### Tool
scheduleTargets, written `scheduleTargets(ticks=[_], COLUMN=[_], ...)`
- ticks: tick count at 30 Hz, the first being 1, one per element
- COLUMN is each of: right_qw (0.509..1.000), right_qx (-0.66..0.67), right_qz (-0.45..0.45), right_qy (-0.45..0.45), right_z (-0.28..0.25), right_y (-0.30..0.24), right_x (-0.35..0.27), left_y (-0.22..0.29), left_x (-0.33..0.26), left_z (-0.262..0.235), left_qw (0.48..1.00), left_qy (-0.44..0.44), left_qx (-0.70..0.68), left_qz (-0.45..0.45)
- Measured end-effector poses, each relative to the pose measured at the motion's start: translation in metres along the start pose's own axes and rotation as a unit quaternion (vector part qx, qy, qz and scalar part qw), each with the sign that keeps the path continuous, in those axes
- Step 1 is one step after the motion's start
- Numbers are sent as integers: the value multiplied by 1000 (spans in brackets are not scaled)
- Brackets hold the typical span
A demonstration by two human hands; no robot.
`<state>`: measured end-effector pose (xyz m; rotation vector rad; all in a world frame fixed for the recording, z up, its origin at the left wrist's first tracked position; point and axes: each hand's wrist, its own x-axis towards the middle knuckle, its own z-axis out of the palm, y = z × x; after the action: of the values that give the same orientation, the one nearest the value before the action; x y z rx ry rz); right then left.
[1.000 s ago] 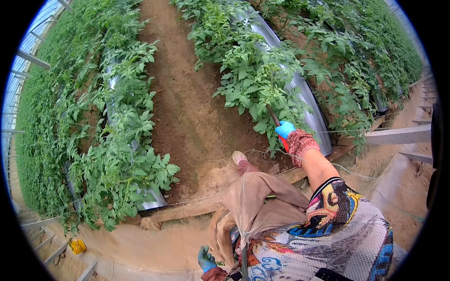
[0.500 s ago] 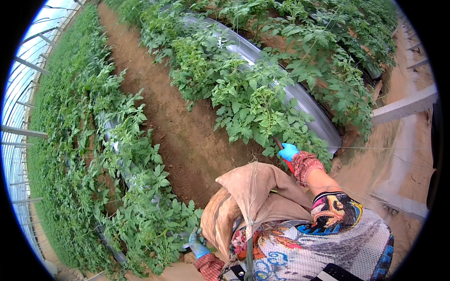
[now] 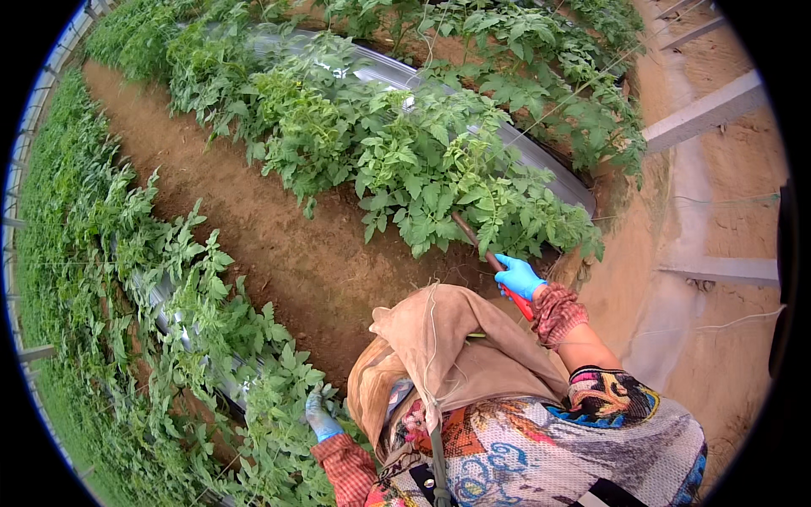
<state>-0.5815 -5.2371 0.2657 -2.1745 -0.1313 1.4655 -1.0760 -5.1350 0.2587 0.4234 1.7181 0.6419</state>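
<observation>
Working between two rows of leafy plants.

The right hand (image 3: 519,276), in a blue glove, is wrapped around a red-handled tool (image 3: 494,266) whose tip reaches into the plant row (image 3: 439,169) ahead; the left hand (image 3: 321,416), fingers loosely curled, touches the foliage (image 3: 253,397) beside it. A careless push could snap stems hidden under the leaves.

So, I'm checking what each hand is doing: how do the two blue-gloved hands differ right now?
The right blue-gloved hand is closed around a red-handled tool at the far plant row; the left blue-gloved hand holds no tool and sits among leaves of the near plant row. The right is raised forward, the left low beside the body. Both wear blue gloves and reddish cuffs.
</observation>
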Motion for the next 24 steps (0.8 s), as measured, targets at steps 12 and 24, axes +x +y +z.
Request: scheduleTargets(ticks=[12, 24], right_qw=[980, 966], right_qx=[117, 115], right_qz=[-135, -227], right_qy=[-85, -32], right_z=[98, 164], right_y=[-90, -291], right_x=[-56, 64], left_y=[61, 160], left_x=[75, 109], left_z=[14, 22], left_qw=[991, 994], left_qy=[-113, -55], left_qx=[29, 90], left_qz=[-61, -3])
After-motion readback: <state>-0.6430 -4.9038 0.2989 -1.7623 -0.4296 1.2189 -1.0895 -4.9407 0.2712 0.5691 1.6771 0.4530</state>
